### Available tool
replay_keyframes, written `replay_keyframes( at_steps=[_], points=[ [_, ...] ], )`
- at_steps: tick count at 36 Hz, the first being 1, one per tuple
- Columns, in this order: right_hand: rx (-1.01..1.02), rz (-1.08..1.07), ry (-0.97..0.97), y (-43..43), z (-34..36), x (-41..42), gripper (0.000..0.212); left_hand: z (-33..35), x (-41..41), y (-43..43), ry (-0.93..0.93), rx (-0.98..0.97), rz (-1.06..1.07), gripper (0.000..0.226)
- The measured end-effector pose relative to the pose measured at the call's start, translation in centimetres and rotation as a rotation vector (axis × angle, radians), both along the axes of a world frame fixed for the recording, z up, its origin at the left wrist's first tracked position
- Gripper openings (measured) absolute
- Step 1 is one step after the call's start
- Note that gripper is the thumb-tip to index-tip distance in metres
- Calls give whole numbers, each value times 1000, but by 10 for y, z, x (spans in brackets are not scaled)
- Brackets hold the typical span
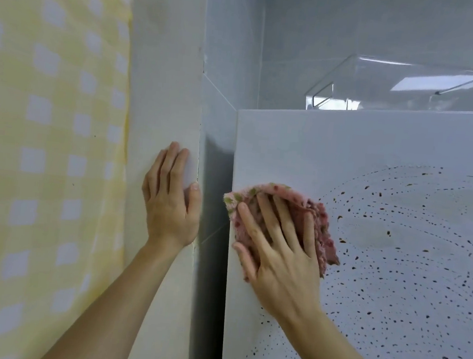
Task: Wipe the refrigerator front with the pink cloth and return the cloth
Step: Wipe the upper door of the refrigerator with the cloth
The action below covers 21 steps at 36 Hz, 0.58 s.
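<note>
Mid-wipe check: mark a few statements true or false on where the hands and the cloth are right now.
1. The right hand presses the pink cloth flat on the refrigerator front. True.
2. The cloth is at the front's right edge. False: it is near the left edge.
3. The left hand holds a spray bottle. False: it rests flat on the wall, holding nothing.
4. A clear container shows above the refrigerator's top edge. True.
</note>
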State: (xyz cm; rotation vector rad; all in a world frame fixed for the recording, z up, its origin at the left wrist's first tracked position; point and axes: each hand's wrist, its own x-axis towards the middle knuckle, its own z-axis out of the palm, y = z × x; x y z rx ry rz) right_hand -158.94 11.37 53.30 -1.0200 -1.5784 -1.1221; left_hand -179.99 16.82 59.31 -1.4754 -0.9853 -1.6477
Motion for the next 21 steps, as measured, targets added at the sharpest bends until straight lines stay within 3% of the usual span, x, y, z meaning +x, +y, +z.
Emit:
replay_keyframes(
  at_steps=[6,11,16,21],
  points=[
    [-30,-127,-45,6,27,-5,72,0,-2,1,5,11,-6,58],
    [-3,-116,-53,14,68,-17,72,0,0,-1,-6,12,-7,58],
    [31,-72,71,21,105,-35,67,1,1,-2,-16,5,-17,59],
    [50,-46,80,20,98,-37,61,3,1,-5,-16,-21,-29,59]
  ],
)
